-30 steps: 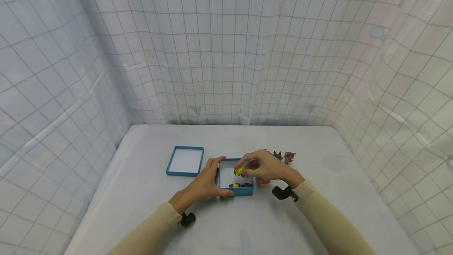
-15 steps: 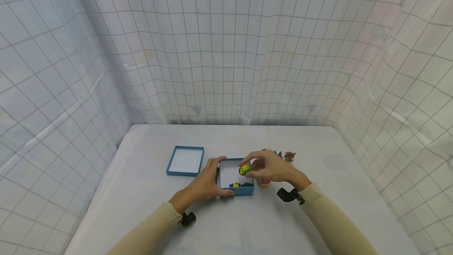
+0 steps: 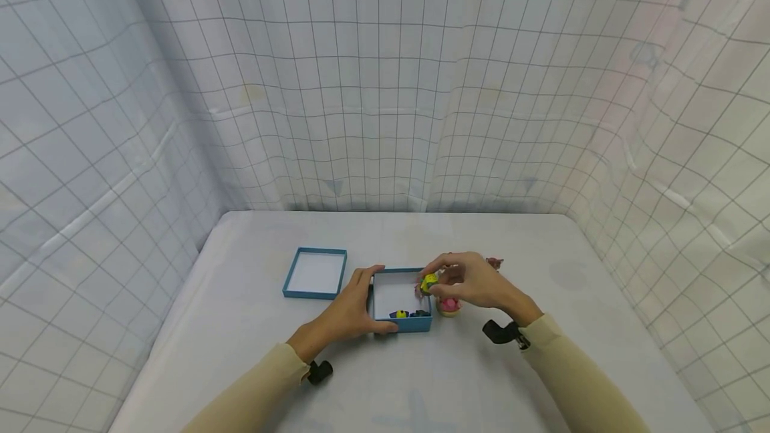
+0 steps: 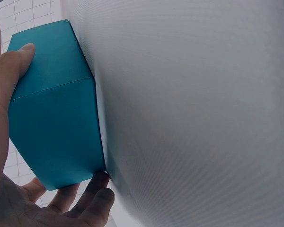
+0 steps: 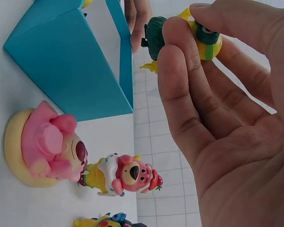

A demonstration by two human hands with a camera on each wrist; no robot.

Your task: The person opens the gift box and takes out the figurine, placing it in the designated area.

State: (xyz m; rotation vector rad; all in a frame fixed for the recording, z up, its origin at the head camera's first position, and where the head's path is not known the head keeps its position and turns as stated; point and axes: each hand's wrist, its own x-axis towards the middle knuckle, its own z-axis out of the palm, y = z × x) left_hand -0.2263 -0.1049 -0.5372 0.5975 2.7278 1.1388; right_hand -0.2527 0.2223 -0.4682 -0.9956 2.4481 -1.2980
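My left hand (image 3: 344, 309) grips a blue open-topped box (image 3: 402, 327), thumb along the front wall and fingers round the left side. In the left wrist view the thumb presses the box's teal outer wall (image 4: 57, 127). Above the box's right edge, my right hand (image 3: 472, 280) pinches a small yellow-and-green toy figure (image 5: 206, 45) between thumb and fingertips. Inside the box, along its front wall, lie a yellow-and-dark figure (image 3: 400, 314) and a dark one (image 3: 420, 313). Just right of the box sits a pink bear figure (image 5: 47, 142) on a cream base.
The blue-rimmed lid (image 3: 315, 272), white inside, lies left of the box. Behind the right hand stand a reddish figure (image 3: 494, 263), a pink bear in a yellow-and-white outfit (image 5: 128, 175) and a partly cut-off yellow-and-blue figure (image 5: 109, 221). Gridded curtains surround the white table (image 3: 252, 246).
My right hand has shifted right with the yellow-and-green figure, from over the box's interior to its right edge. More of the pink bear shows. The left hand and the box stay still.
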